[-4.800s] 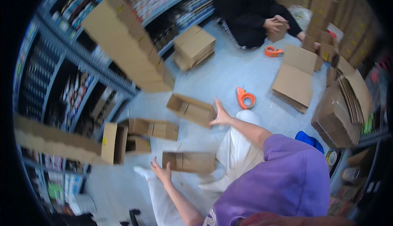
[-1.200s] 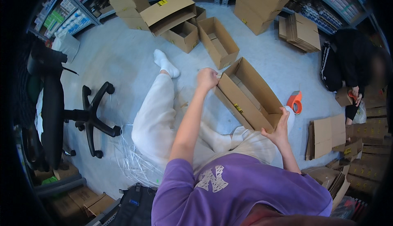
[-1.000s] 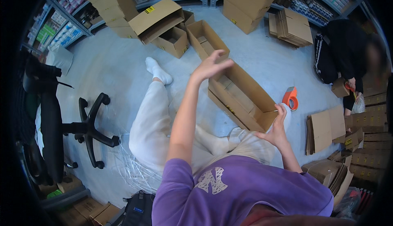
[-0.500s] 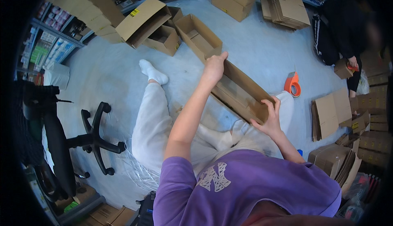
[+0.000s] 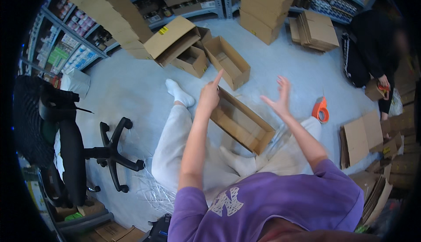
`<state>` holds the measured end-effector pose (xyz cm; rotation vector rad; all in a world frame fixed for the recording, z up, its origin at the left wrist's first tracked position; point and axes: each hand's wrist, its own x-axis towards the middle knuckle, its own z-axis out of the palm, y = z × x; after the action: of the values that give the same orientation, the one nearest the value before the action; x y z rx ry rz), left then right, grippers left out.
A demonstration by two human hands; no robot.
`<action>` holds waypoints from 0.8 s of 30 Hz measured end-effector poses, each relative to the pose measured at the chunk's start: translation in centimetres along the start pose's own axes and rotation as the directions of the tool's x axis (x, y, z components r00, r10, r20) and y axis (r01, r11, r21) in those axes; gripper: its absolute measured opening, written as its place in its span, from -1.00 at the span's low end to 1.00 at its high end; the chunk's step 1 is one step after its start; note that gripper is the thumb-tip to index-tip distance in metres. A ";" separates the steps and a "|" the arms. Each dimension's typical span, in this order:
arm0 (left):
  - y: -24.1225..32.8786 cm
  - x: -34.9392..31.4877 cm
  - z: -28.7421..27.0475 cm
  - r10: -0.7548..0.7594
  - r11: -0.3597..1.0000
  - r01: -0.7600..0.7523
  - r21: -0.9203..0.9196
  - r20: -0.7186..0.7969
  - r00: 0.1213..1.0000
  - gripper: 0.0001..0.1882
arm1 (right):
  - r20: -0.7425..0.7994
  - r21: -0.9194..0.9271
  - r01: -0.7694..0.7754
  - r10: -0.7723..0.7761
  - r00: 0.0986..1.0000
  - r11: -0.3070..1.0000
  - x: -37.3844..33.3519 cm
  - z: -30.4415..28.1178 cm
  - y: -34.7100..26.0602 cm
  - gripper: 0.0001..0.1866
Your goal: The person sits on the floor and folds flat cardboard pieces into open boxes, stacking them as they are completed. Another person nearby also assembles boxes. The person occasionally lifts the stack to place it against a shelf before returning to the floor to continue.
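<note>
A long, narrow open cardboard box (image 5: 243, 125) lies aslant between my legs, its hollow side up. My left hand (image 5: 209, 96) is at its far left end, fingers closed round the wall and one finger stretched out past it. My right hand (image 5: 280, 100) is lifted off the box, to the right of it, with fingers spread and nothing in them. Just beyond lies another open cardboard box (image 5: 228, 62). An orange tape dispenser (image 5: 321, 110) rests on the floor by my right knee.
More cardboard boxes (image 5: 173, 40) stand ahead on the left. Flattened cartons (image 5: 362, 139) lean at the right, near a person in black (image 5: 372, 49) handling a small box. A black swivel chair (image 5: 112, 152) is on the left. Stocked shelves (image 5: 184, 5) line the back.
My right hand has let go of the box's near end and risen away, opening. The box has shifted nearer to me, my left hand still on it. The whole view has tilted upward.
</note>
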<state>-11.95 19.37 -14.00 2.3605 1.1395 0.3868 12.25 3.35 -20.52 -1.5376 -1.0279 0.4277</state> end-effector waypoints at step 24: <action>-0.1 -6.0 2.4 -0.185 0.950 0.068 -0.304 -0.375 0.908 -0.50 | 0.199 0.876 -0.355 0.427 0.882 0.326 -4.7 -2.4 -10.5 -0.35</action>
<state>-14.57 13.93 -16.33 1.9910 1.3090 0.9545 7.64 -2.49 -11.47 -0.7317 -0.1796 1.0738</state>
